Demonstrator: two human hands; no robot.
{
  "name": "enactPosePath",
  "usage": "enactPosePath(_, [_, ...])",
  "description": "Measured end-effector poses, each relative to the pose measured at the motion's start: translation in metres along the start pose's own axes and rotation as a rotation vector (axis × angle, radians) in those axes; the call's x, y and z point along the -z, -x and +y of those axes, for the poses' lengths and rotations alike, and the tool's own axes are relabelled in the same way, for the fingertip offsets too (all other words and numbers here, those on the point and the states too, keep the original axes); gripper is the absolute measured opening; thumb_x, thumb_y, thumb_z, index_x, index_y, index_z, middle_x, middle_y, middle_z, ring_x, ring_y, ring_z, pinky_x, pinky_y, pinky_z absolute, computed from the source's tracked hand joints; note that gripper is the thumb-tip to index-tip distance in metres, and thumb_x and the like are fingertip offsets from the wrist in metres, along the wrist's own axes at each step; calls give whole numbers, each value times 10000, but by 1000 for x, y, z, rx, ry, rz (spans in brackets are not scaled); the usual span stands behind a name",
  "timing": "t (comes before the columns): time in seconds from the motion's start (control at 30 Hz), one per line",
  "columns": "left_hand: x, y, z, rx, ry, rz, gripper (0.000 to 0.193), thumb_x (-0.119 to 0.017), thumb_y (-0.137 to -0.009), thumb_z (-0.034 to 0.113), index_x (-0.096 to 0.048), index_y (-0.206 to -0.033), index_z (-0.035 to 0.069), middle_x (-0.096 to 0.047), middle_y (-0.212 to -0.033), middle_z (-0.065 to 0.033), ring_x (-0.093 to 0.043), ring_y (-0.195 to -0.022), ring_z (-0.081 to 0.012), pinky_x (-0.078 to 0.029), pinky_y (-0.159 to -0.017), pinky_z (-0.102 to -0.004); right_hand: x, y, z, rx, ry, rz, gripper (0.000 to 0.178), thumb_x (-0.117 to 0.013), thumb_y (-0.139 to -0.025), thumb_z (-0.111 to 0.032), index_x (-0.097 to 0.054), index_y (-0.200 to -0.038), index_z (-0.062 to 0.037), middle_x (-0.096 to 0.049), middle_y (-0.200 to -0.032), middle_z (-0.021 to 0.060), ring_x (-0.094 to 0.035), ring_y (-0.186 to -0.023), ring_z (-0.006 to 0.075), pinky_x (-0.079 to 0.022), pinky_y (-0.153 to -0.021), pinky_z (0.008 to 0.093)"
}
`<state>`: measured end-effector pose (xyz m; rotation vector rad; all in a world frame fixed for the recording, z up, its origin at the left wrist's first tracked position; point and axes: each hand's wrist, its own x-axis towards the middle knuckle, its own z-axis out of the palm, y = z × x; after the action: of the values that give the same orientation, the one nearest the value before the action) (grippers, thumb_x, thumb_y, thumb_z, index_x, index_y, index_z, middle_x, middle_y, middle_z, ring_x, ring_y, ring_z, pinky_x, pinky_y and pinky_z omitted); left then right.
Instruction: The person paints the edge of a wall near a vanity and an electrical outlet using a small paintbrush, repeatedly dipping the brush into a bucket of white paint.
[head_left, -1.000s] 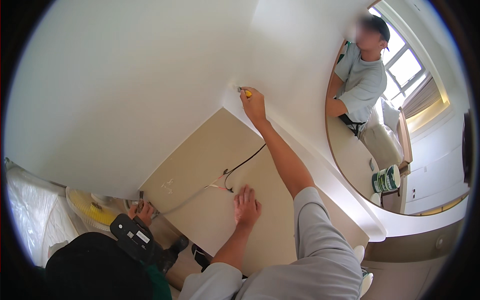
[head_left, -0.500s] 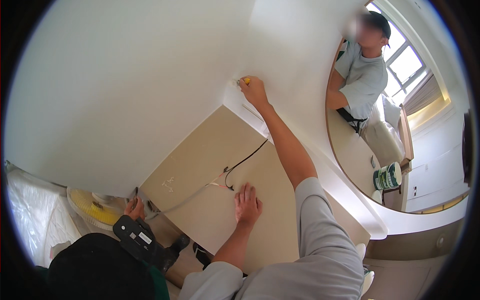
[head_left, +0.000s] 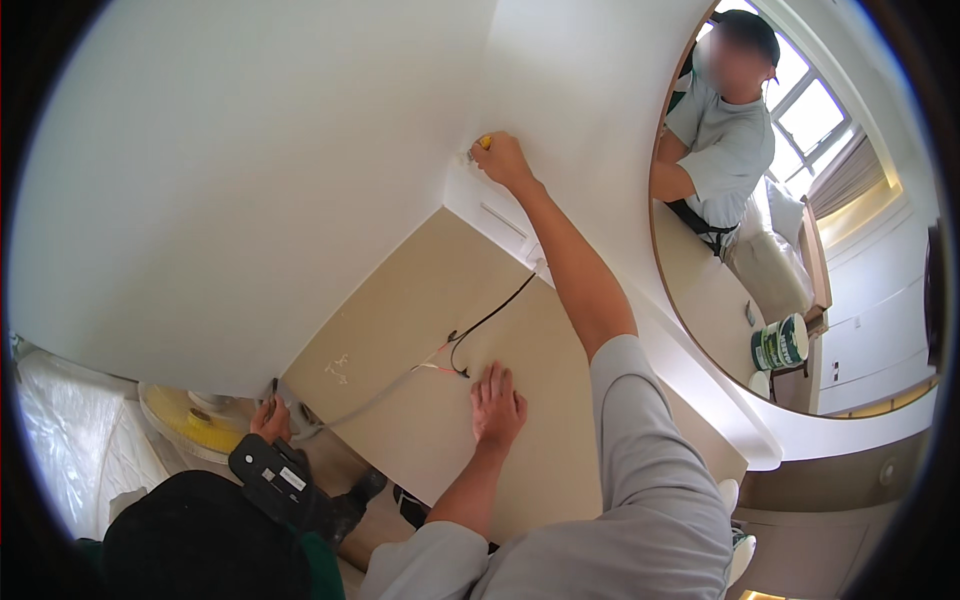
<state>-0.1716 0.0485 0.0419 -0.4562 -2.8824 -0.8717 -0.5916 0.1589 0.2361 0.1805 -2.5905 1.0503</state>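
Up at the wall corner, my right hand is closed around a small tool with a yellow handle. Its working end is hard to make out against a rough, patchy spot on the white wall. My left hand lies flat on the beige tabletop, fingers extended and nothing held. Just beyond those fingertips, a black cable meets a grey cable, with thin coloured wires showing at the join.
A co-worker in a black cap is at lower left, one hand gripping a thin dark object by the table edge. Behind stands a yellow-and-white fan. A round mirror on the right reflects a person and a green-white bucket.
My right hand has moved slightly up along the wall with the yellow-handled tool. My left hand stays flat on the tabletop. The view has shifted a little.
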Motion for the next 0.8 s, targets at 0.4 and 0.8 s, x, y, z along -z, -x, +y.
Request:
enactPosePath(0.4, [2, 2, 0, 2, -39, -14, 515, -551, -978, 269, -531, -1440, 43, -443, -1598, -151, -382, -1505, -287, -315, -1203, -488, -3, -7, 9, -19, 61, -32, 322, -658, -876, -244, -686, -721, 37, -681, -658, 178, -680, -627, 282, -537, -654, 414])
enactPosePath(0.8, [-3, 1, -4, 6, -17, 15, 533, -579, -953, 274, -542, -1422, 22, -450, -1582, -172, -386, -1495, -323, -305, -1210, -517, 6, 44, -15, 3, -138, 101, 290, -646, -953, -210, -752, -902, 55, -703, -705, 142, -677, -646, 198, -541, -668, 352])
